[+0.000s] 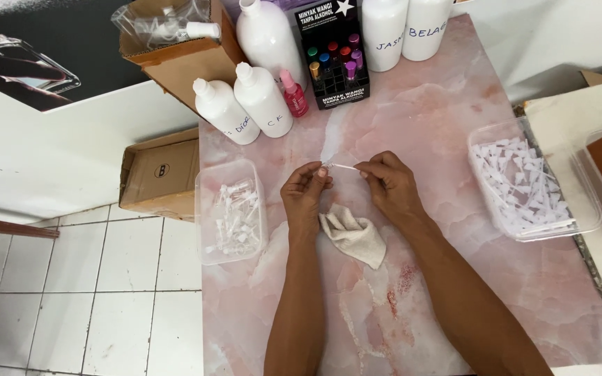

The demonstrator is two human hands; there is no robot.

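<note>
The head camera looks down on a narrow table [419, 118] with a glossy pink marble-pattern top, standing over a white tiled floor [71, 292]; a brown cardboard box [158, 174] sits just beside the table's left edge.

Above the middle of the table, both hands hold a thin white plastic tube [343, 166] between them. Its long axis runs nearly level, left to right across the view. The left hand [304, 195] pinches one end with fingertips drawn together; the right hand [391, 184] pinches the other end the same way, its remaining fingers curled in.

A crumpled beige cloth [353, 235] lies on the table just below the hands. A clear plastic tub [207, 230] at the left holds small clear sprayer parts; a wider clear tub [590, 216] at the right holds white tubed pieces. White matte plastic bottles [263, 104] and a black display box [334, 31] of coloured vials stand at the far edge.
</note>
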